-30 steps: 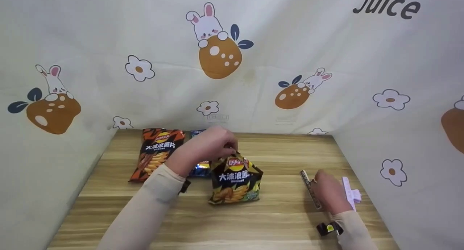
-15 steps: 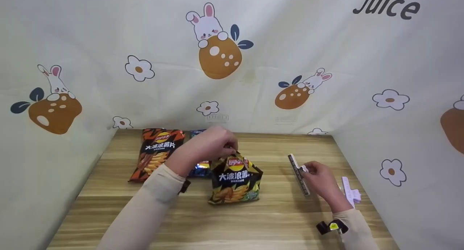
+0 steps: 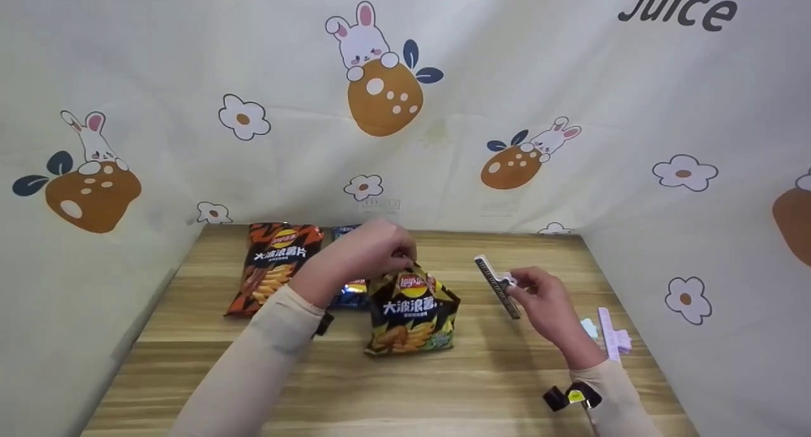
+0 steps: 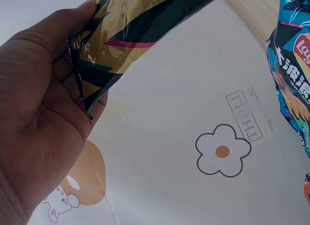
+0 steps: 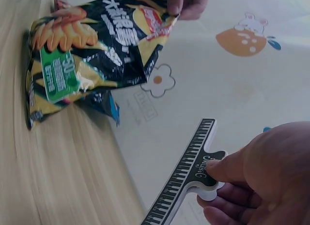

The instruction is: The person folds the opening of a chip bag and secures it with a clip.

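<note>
My left hand (image 3: 377, 250) pinches the gathered top of a black and gold bag of potato chips (image 3: 410, 316), which stands upright on the table. In the left wrist view the thumb and fingers grip the bag's folded foil edge (image 4: 97, 65). To the right of the bag, my right hand (image 3: 545, 304) holds a long clip (image 3: 496, 286) by its handle, above the table. The right wrist view shows piano keys and the word "Music" on the clip (image 5: 181, 174), with the thumb on the handle's front and fingers behind.
An orange chip bag (image 3: 279, 269) lies at the back left. Beside it, a blue chip bag (image 3: 351, 294) is partly hidden by my left arm. A lilac clip (image 3: 611, 337) and a small pale blue item (image 3: 589, 327) lie near the table's right edge.
My right hand has lifted the piano-key clip and carried it left toward the chip bag, uncovering the pale blue item. My left hand and the black and gold bag have stayed put.
</note>
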`<state>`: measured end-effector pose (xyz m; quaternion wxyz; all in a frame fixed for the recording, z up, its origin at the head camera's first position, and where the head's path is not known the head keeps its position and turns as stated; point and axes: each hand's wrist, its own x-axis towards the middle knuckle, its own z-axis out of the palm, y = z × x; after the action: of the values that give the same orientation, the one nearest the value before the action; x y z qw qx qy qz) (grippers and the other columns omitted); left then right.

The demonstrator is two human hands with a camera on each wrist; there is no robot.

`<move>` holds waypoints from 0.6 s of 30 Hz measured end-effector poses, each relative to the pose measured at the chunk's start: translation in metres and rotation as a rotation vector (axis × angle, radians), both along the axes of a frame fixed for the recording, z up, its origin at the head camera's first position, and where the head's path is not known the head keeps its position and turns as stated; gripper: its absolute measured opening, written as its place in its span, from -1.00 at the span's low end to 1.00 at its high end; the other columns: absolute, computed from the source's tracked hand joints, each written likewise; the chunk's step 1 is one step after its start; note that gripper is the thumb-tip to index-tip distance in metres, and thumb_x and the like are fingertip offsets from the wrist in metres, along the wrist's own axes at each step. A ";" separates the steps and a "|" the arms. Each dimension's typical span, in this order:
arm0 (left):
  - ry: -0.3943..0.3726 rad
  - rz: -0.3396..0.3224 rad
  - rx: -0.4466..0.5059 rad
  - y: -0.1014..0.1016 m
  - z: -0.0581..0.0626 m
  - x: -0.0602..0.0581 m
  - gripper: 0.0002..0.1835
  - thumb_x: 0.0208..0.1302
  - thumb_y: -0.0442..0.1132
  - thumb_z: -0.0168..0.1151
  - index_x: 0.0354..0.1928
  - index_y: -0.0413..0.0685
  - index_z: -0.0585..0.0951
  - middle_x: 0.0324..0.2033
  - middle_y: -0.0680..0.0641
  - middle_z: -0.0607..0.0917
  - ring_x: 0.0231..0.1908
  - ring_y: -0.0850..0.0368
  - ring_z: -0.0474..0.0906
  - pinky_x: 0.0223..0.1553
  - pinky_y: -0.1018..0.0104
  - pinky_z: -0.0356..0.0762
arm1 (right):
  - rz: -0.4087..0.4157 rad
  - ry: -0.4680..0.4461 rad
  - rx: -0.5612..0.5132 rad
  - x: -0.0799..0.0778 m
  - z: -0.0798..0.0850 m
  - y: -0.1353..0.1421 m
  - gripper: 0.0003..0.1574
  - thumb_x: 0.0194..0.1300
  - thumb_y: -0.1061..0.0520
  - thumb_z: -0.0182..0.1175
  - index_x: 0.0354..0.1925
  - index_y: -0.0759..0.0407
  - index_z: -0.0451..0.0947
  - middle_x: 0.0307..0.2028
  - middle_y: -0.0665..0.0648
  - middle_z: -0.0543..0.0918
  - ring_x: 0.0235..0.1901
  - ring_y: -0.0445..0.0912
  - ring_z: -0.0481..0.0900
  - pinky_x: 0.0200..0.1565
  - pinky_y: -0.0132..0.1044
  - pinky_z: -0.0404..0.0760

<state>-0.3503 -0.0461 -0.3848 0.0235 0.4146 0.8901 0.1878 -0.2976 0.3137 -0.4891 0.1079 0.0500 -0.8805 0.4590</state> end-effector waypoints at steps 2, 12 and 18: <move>-0.002 -0.001 -0.002 0.001 0.000 0.000 -0.88 0.57 -0.20 0.40 -0.07 0.04 0.88 -0.24 0.08 0.84 -0.34 0.23 0.70 -0.29 0.32 0.72 | 0.017 0.030 0.000 0.003 0.004 -0.006 -0.71 0.40 0.38 0.46 0.07 0.35 0.77 -0.19 0.15 0.80 -0.18 -0.02 0.69 -0.13 -0.35 0.65; -0.042 -0.005 0.011 0.001 0.002 -0.001 -0.89 0.56 -0.23 0.41 -0.07 0.03 0.88 -0.24 0.07 0.84 -0.38 0.25 0.71 -0.32 0.32 0.74 | 0.096 0.128 -0.024 0.011 0.017 -0.036 -0.76 0.33 0.40 0.51 -0.08 0.17 0.85 -0.27 -0.01 0.80 -0.23 -0.11 0.74 -0.10 -0.28 0.69; -0.022 -0.005 0.015 0.002 0.001 -0.001 -0.91 0.54 -0.22 0.44 -0.11 0.02 0.88 -0.27 0.07 0.84 -0.41 0.26 0.69 -0.35 0.33 0.72 | 0.160 0.141 -0.050 0.012 0.020 -0.053 -0.76 0.30 0.42 0.51 -0.11 0.18 0.86 -0.29 0.02 0.79 -0.25 -0.09 0.74 -0.13 -0.29 0.68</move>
<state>-0.3514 -0.0441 -0.3842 0.0310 0.4151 0.8873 0.1989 -0.2860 0.2610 -0.4695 0.1338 0.1493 -0.8521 0.4834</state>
